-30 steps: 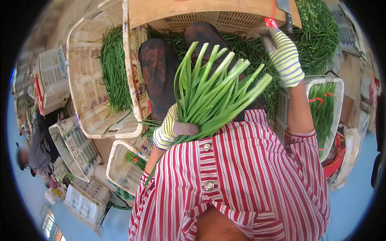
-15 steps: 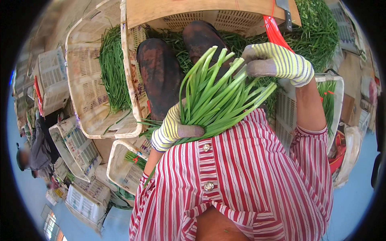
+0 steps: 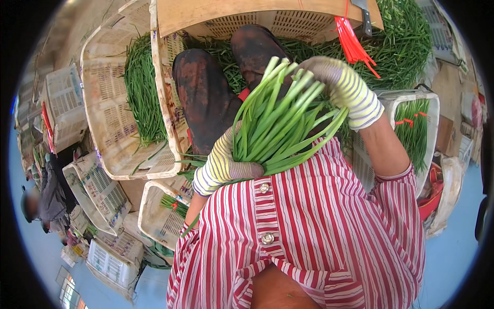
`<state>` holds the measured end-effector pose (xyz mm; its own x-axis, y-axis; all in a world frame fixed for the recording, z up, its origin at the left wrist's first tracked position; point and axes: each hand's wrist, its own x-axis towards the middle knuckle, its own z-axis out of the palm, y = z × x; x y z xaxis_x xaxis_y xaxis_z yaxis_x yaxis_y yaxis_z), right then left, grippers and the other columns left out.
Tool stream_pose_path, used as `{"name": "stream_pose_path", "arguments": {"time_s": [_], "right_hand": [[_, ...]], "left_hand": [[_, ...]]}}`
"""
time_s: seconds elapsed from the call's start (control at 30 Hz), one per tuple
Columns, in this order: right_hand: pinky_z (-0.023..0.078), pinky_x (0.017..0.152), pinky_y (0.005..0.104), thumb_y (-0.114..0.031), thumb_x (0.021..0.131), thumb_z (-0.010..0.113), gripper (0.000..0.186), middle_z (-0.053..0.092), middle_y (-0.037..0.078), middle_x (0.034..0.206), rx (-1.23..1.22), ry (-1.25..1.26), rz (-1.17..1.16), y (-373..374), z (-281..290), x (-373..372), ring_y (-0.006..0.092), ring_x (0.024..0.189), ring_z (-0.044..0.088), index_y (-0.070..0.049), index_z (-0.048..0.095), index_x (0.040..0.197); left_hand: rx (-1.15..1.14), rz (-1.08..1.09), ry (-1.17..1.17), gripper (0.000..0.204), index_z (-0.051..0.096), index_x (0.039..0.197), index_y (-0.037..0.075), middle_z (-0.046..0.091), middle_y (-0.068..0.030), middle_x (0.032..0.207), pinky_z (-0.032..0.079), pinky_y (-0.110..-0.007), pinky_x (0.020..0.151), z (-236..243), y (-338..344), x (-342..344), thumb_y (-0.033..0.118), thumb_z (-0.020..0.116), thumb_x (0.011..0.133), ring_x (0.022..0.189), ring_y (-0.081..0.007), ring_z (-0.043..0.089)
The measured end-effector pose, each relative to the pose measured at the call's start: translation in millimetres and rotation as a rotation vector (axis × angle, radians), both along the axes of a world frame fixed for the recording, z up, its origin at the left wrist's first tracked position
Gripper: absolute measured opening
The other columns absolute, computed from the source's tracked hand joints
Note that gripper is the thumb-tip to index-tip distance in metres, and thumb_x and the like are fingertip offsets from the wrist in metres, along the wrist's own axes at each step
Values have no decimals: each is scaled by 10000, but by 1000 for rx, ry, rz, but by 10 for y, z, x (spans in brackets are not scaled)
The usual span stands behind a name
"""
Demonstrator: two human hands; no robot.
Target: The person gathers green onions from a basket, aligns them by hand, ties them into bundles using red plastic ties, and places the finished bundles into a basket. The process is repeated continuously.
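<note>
Clock directions: 12 is straight ahead of you.

Item, left hand [image 3: 221, 162]: yours, gloved, wrapped around 1 bundle of green stalks [image 3: 278, 134], thumb laid over the top.

Item, right hand [image 3: 342, 87]: yours, gloved, fingers bent in at the pale cut ends; whether they pinch any stalk you cannot tell, as the fingertips are hidden.

Risks, as judged:
- Slippage: the left thumb alone bridges the top; if it slackens, outer stalks may slide off toward 3 o'clock.
- Uneven ends: the cut ends stand at differing heights; a pull on only a few could draw them out of line.
- Creasing: the outermost stalks bow away from the rest; squeezed harder, they may kink.
- Snagging: red strips [image 3: 354, 44] hang from the table [image 3: 247, 11] at the right hand's 12 o'clock, knife [image 3: 366, 23] at 1; a careless swing that way could catch either.

Position: the bundle lies over your lap, fanning from the left hand toward 1 to 2 o'clock, with some leaf trailing at 9. From the right hand, its main body sits at 8 o'clock, the nearest cut ends just beside the fingers.
</note>
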<state>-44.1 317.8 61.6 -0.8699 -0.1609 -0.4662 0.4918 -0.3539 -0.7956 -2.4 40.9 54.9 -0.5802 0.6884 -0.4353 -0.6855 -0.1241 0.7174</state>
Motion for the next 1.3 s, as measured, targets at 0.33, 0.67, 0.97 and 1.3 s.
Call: {"name": "stream_pose_path", "arguments": {"time_s": [0.33, 0.67, 0.97, 1.3], "right_hand": [[461, 868, 340, -259, 710, 657, 447, 617, 151, 1088, 1284, -39, 1118, 807, -91, -39, 270, 1019, 583, -42, 615, 1097], [479, 644, 249, -243, 683, 651, 491, 623, 35, 846, 177, -19, 527, 142, 51, 22, 85, 718, 549, 43, 580, 1076], [463, 723, 241, -152, 696, 702, 375, 635, 47, 858, 65, -76, 220, -150, 74, 185, 109, 778, 585, -4, 616, 1030], [480, 832, 298, -139, 728, 667, 423, 604, 69, 974, -106, 18, -16, -103, -98, 202, 165, 913, 590, -32, 530, 1114]], "left_hand": [[176, 118, -137, 833, 402, 1308, 26, 540, -94, 1230, 371, -360, 1003, -49, -34, 33, -61, 744, 553, 1145, -206, 505], [67, 107, -29, 833, 385, 1321, 21, 546, -100, 1220, 388, -352, 989, -109, -58, 21, -59, 749, 576, 1126, -198, 517], [52, 155, -47, 863, 368, 1327, 14, 545, -98, 1220, 386, -346, 990, -107, -14, 39, -21, 786, 572, 1124, -198, 519], [146, 130, -97, 870, 359, 1333, 3, 528, -127, 1242, 379, -367, 998, -251, -103, 47, 120, 811, 599, 1148, -233, 508]]}}
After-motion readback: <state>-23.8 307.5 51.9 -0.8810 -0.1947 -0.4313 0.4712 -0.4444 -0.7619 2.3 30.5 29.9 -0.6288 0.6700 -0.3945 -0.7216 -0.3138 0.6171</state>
